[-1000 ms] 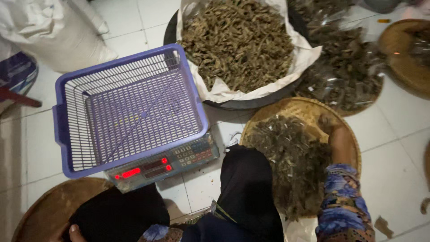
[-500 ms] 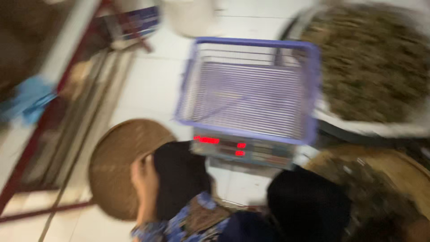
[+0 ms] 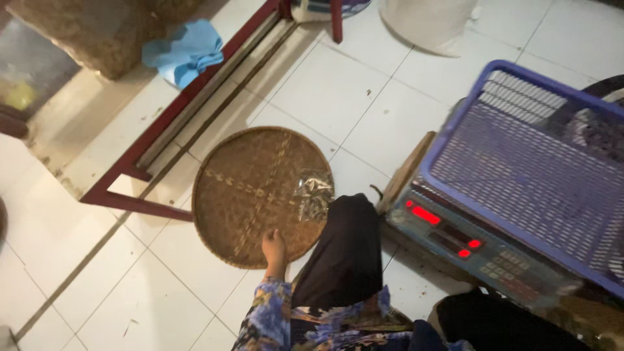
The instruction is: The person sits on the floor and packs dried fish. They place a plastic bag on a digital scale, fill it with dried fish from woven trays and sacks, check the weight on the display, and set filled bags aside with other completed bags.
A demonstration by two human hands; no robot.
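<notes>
We see our left hand [image 3: 273, 247] resting on the near rim of a round, flat, woven bamboo tray [image 3: 260, 195] that lies on the white tiled floor [image 3: 338, 91]. The fingers curl over the tray's edge, but we cannot tell how firmly they grip it. The sleeve above the wrist is a blue floral fabric [image 3: 270, 318]. Our right hand is out of the picture.

On the tray, near its right side, lies a small clear plastic bag [image 3: 313, 195] with dark dried contents. Just to the right of the tray, a black-clothed knee [image 3: 344, 253] rises between the tray and a digital weighing scale with red lit digits [image 3: 455, 237]. On top of the scale sits a purple-blue plastic mesh basket [image 3: 533, 169], whose inside looks bare from here. A piece of wood [image 3: 406, 172] leans at the scale's left side.

Further off, at the upper left, a dark red metal frame [image 3: 195, 97] runs across the floor, and a crumpled light blue cloth [image 3: 185, 52] lies beside it. A white sack [image 3: 429, 23] stands at the top edge, well apart from the tray.
</notes>
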